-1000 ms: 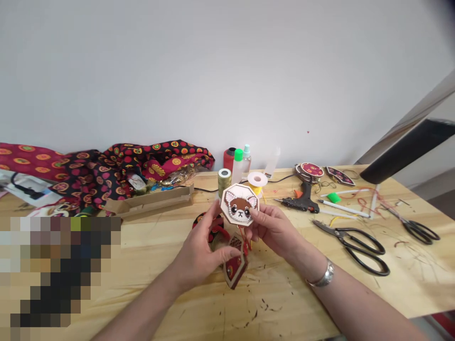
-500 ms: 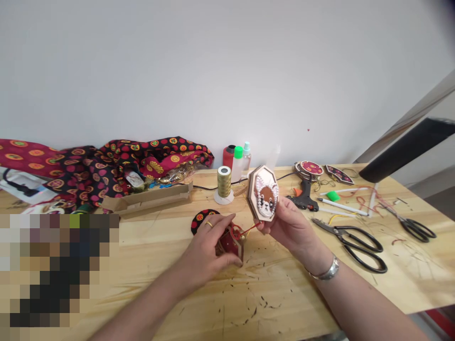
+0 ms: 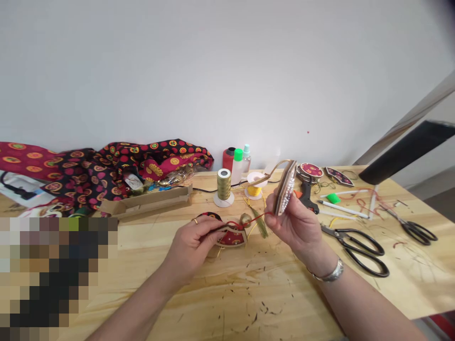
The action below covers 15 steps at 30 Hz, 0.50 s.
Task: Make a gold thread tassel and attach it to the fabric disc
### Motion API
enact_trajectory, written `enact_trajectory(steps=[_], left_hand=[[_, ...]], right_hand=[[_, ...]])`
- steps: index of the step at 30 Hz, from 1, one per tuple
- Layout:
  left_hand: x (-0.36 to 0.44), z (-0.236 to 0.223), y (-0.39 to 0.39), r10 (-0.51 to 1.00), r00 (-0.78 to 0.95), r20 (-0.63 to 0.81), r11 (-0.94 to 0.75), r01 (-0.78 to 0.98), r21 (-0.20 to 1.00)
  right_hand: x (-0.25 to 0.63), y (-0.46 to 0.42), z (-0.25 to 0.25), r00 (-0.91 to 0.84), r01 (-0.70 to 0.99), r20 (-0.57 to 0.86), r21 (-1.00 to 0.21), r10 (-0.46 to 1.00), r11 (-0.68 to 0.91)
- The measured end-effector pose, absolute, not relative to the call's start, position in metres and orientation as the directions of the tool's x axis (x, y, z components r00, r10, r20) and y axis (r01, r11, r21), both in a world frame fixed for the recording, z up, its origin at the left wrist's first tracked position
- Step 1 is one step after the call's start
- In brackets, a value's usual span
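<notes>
My left hand [image 3: 197, 244] pinches the left end of a fan-shaped ornament [image 3: 232, 237] with red patterned fabric and a pale wooden rim, just over the table. In my right hand [image 3: 300, 222] is an octagonal beaded ornament [image 3: 285, 189], held nearly edge-on, its white-beaded face turned right. A red cord [image 3: 258, 219] runs between the two ornaments, with a round gold bell [image 3: 245, 219] close to the fan-shaped piece. An olive-green tassel [image 3: 261, 222] hangs beside my right hand. Behind my left hand a black patterned round piece [image 3: 209, 216] is partly hidden.
Behind the hands stand a gold thread spool [image 3: 223, 185], a yellow cord spool [image 3: 254, 189] and a green-capped bottle [image 3: 237, 163]. A glue gun [image 3: 308, 195], large scissors [image 3: 359, 246] and smaller scissors [image 3: 414, 228] lie right. A cardboard tray [image 3: 152, 203] and patterned fabric [image 3: 106, 166] are left.
My right hand has turned the octagonal ornament from face-on to nearly edge-on, moving slightly right. My left hand has shifted left and tilted the fan-shaped piece flatter. The yellow spool and tassel have come into view.
</notes>
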<state>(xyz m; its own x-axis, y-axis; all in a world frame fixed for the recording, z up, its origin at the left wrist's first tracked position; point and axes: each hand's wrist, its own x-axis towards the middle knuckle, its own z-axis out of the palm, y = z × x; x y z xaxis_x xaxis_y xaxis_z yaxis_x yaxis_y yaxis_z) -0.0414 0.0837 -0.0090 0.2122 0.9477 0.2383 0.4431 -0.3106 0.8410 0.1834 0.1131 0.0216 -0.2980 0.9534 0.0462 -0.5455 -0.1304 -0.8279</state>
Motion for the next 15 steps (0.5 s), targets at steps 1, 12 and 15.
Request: enact_trajectory(steps=[1, 12, 15], left_hand=[[-0.041, -0.008, 0.083, 0.939, 0.266, 0.218, -0.318, 0.430, 0.845], [-0.038, 0.000, 0.079, 0.912, 0.386, -0.139, 0.096, 0.129, 0.987], [-0.036, -0.003, 0.081, 0.927, 0.336, -0.164, 0.161, 0.038, 0.986]], right_hand=[[0.183, 0.114, 0.021, -0.282, -0.542, 0.054, -0.832, 0.958, -0.113], [0.181, 0.116, 0.016, -0.220, -0.634, 0.126, -0.772, 0.967, -0.043], [0.180, 0.116, 0.017, -0.240, -0.615, 0.137, -0.787, 0.961, -0.042]])
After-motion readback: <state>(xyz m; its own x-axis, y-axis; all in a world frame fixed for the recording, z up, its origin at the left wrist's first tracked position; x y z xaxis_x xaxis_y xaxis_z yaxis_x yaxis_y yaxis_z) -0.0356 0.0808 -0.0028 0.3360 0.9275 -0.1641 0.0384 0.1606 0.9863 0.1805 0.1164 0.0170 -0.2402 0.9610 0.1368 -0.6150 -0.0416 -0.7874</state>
